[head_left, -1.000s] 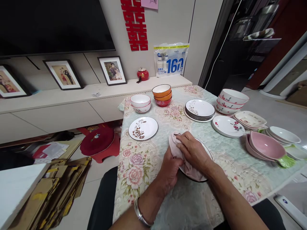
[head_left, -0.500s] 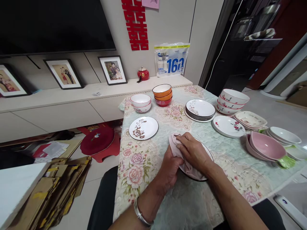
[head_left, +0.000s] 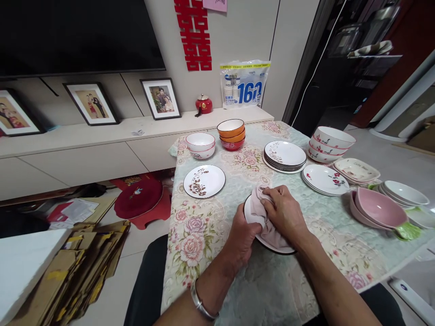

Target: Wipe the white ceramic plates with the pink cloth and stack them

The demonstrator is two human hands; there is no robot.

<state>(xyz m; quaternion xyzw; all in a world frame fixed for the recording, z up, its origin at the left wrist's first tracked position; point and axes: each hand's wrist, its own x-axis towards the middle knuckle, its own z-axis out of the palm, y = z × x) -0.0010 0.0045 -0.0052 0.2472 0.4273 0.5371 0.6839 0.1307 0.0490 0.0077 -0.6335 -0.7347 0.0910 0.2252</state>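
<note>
The right hand (head_left: 286, 213) and the pink cloth (head_left: 258, 210) had shifted rightward, baring the left side of the held plate (head_left: 249, 212), so the rubbing seemed to have passed on to another part of it. That plate was to the right of the lone flowered plate (head_left: 204, 181), and nearer the person. The left hand (head_left: 242, 237) seemed clamped on the held plate's rim, thumb on top, other fingers hidden; the right fingers were bunched together on the cloth.

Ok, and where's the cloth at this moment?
In the head view, just right of centre: the cloth lies on the plate, under the right hand, with the left hand at the plate's left rim.
</note>
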